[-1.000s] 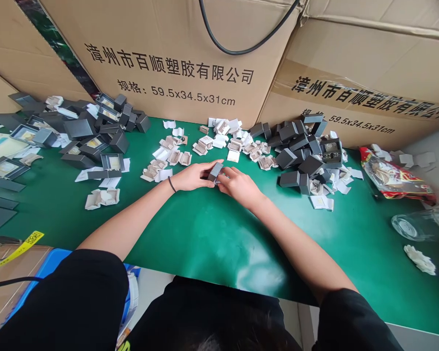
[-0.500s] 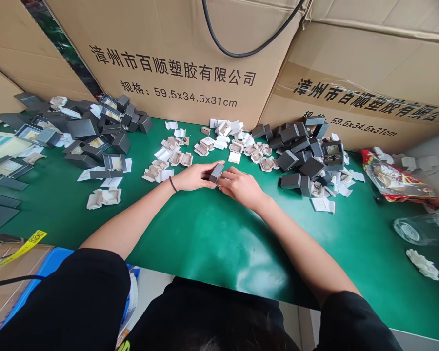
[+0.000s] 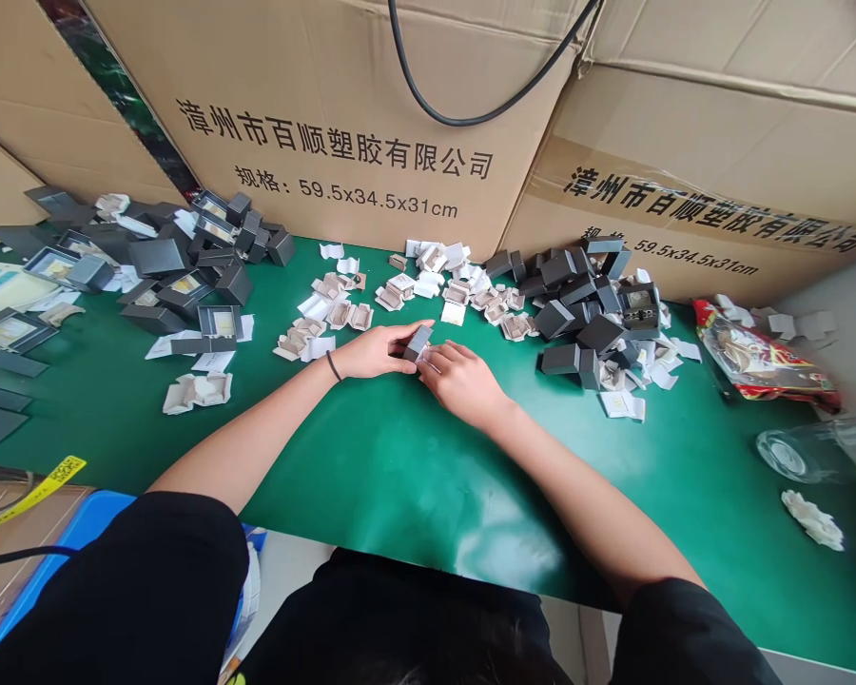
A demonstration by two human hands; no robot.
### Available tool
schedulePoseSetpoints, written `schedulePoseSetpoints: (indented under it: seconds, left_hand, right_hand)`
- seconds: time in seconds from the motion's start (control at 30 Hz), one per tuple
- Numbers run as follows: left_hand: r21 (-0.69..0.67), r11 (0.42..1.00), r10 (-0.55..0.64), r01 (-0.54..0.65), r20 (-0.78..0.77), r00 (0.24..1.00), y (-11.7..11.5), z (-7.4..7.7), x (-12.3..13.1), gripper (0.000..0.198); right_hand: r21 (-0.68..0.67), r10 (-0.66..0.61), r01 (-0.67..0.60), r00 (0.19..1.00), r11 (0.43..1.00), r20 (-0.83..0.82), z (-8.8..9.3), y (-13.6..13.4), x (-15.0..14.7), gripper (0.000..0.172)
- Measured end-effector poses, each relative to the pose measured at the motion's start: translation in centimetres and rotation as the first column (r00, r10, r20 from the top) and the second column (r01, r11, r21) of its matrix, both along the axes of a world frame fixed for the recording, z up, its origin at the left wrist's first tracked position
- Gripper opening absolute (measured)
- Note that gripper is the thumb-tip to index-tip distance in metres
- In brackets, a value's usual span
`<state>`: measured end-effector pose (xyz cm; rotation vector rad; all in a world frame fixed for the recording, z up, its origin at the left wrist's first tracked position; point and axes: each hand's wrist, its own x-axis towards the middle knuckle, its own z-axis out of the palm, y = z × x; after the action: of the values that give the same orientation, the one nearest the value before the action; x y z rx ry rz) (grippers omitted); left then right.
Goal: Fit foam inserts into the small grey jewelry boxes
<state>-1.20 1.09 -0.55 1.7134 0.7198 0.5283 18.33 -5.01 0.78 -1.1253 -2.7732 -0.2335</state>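
Above the middle of the green table, my left hand holds a small dark grey box between thumb and fingers, tilted. Close against the box's near right end, my right hand has its fingers curled together. A pale bit shows by those fingertips, too small to name. Just beyond my hands lie several crumpled pale card inserts and folded white slips.
Dark boxes lie heaped at left and right, some of them open. Large cartons wall the back, with a black cable hanging down. At right are a red packet, a glass jar and crumpled tissue.
The whole view has shifted slightly. Both hands stay together at the small box with almost the same grip; my right fingers have moved a little at its near end.
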Motion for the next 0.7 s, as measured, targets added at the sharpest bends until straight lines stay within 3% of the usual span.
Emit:
schedulePoseSetpoints:
  seconds: [0.17,0.3,0.43,0.5,0.6,0.67,0.7]
  left_hand:
    - [0.039,0.999,0.004,-0.004,-0.02,1.0,-0.1,-0.1,-0.1,0.085]
    - [0.209,0.978,0.031,0.0,-0.144,0.989,-0.3,0.4,-0.1,0.083]
    - [0.261,0.965,0.047,0.002,-0.179,0.983,-0.6,0.2,-0.2,0.083]
    - [0.226,0.974,0.042,-0.009,-0.143,0.989,-0.8,-0.1,-0.2,0.083]
    - [0.205,0.978,0.054,-0.039,-0.069,0.996,-1.4,-0.2,-0.2,0.081]
    - [0.207,0.977,0.059,-0.055,-0.013,0.998,-2.1,0.1,0.0,0.078]
    - [0.21,0.976,0.061,-0.061,0.01,0.998,-2.4,0.3,0.0,0.076]
  right_hand:
    - [0.085,0.01,-0.008,1.0,0.996,-0.023,-1.6,-1.5,-0.3,0.044]
    - [0.105,-0.025,0.032,0.998,0.994,-0.064,-2.4,-2.0,-1.2,0.047]
    - [0.04,-0.1,0.114,0.962,0.993,-0.253,-2.7,-1.7,-1.5,0.043]
    - [-0.075,-0.176,0.159,0.879,0.984,-0.444,-2.6,-1.2,-0.9,0.04]
    - [-0.296,-0.379,0.236,0.581,0.925,-0.72,-2.3,-0.3,0.4,0.038]
    - [-0.45,-0.499,0.216,0.409,0.866,-0.764,-2.0,0.2,1.1,0.036]
    - [-0.523,-0.547,0.175,0.38,0.834,-0.746,-1.8,0.5,1.3,0.037]
